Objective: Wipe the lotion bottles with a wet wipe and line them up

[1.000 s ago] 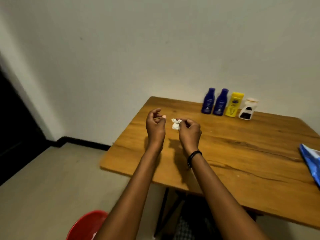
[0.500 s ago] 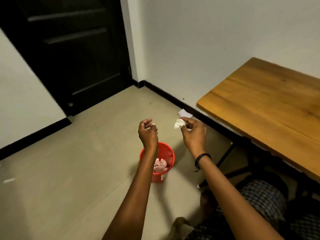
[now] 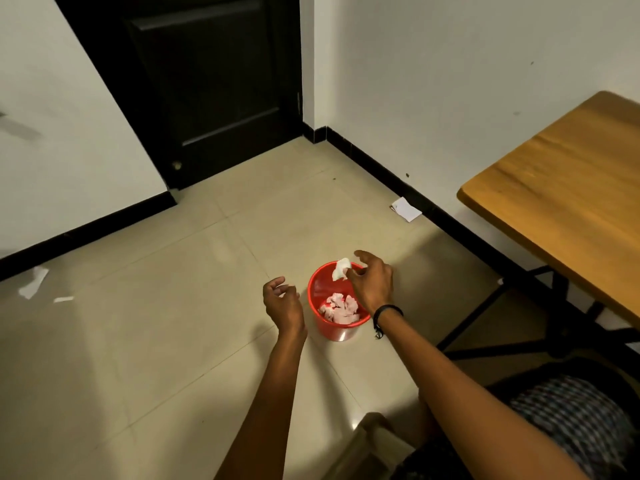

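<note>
The white slip of paper [image 3: 406, 209] lying on the floor against the black skirting [image 3: 374, 166] is too small to show any writing. A round red bin [image 3: 333, 332] stands on the pale floor tiles [image 3: 166, 323] and holds a heap of crumpled white wipes [image 3: 340, 308], tinted pink by its walls. The wet wipe [image 3: 341, 269] is in the air just above the bin's far rim, at the fingertips of the right hand [image 3: 372, 284]. That hand's fingers are loosened and partly spread, and I cannot tell whether the thumb pinches the wipe or merely touches it. A black band [image 3: 386, 311] circles the right wrist. The left hand [image 3: 281, 301] hangs just beside the bin's left side with its fingers loosely curled, holding nothing. To the right, a corner of the wooden table [image 3: 561, 188] juts in on black legs [image 3: 519, 296], well apart from the bin. A dark door [image 3: 214, 81] fills the far corner, and two paper scraps [image 3: 33, 287] lie on the tiles at the left. Checked cloth [image 3: 571, 420] shows at the lower right.
</note>
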